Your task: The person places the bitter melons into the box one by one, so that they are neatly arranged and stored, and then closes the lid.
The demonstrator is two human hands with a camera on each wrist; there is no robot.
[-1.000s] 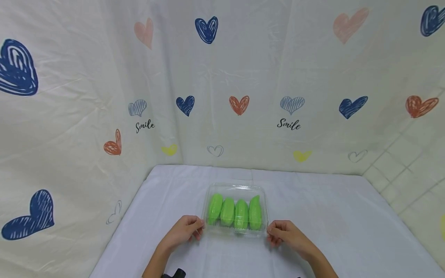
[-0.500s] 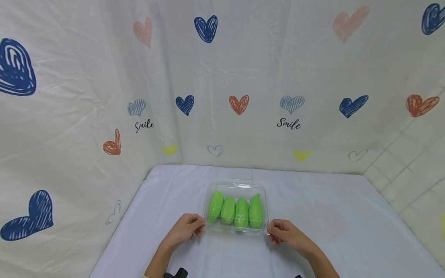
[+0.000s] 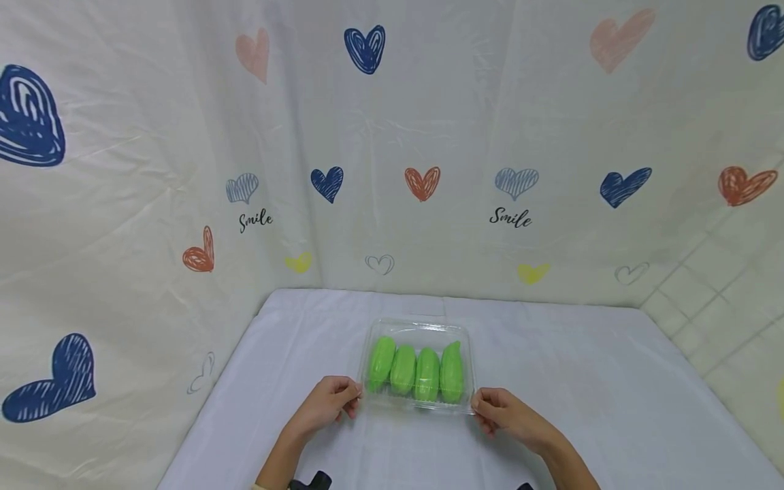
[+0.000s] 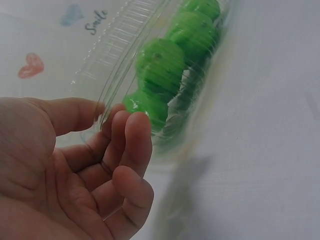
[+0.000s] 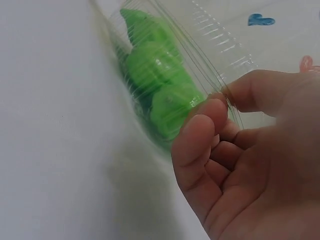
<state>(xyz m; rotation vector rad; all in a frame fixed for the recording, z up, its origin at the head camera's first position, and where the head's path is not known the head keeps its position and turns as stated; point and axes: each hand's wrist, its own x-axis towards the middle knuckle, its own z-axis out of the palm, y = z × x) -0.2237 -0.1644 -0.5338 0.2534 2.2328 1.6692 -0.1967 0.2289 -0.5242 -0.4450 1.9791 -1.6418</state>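
A clear plastic food box [image 3: 419, 328] is at the middle of the white-covered table. Inside it lie several long, bright green pieces [image 3: 402, 371] side by side, like toy vegetables; their exact kind is unclear. My left hand [image 3: 331, 400] pinches the box's near left corner by the rim. At the near right corner, my right hand [image 3: 503, 414] pinches the rim between thumb and forefinger. Both wrist views show the thin ridged rim [image 4: 131, 30] and the green pieces [image 5: 155, 65] through the plastic. Whether the box is slightly raised off the cloth I cannot tell.
A white cloth [image 3: 551, 361] covers the table. Behind and at the left hangs a pale curtain [image 3: 453, 88] printed with hearts and "Smile". Part of a black wrist device [image 3: 315, 480] shows near my left forearm.
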